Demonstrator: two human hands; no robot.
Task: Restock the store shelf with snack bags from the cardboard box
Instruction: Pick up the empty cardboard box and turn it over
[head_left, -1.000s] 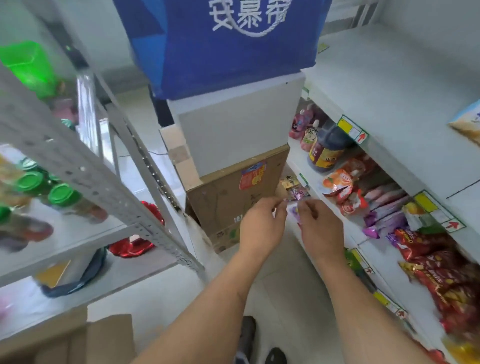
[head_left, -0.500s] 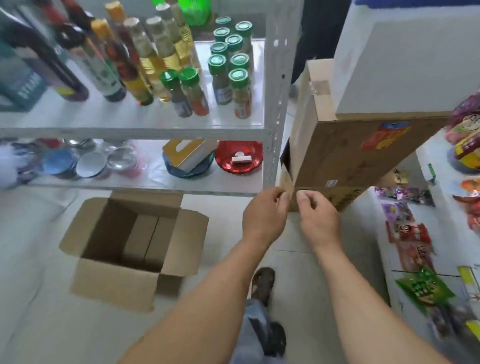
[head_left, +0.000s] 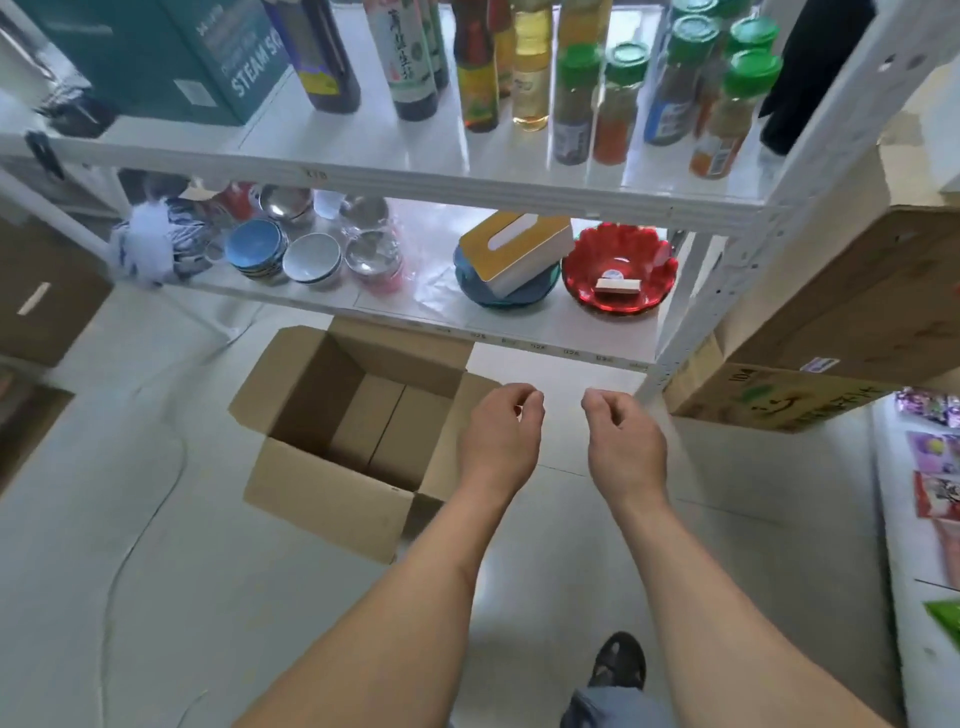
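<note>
Hovering over the floor, my left hand (head_left: 501, 436) and right hand (head_left: 623, 441) hung w/ fingers loosely curled, gripping nothing. Cardboard box (head_left: 358, 436) sat open just left, flaps out; snack bags (head_left: 935, 452) lay far right.

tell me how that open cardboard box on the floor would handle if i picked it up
The cardboard box is probably light for its size: its bare bottom shows and nothing lies inside. The four flaps stand open, so they would likely flop. It sits flat on smooth floor, so a push would probably slide it rather than tip it.
</note>
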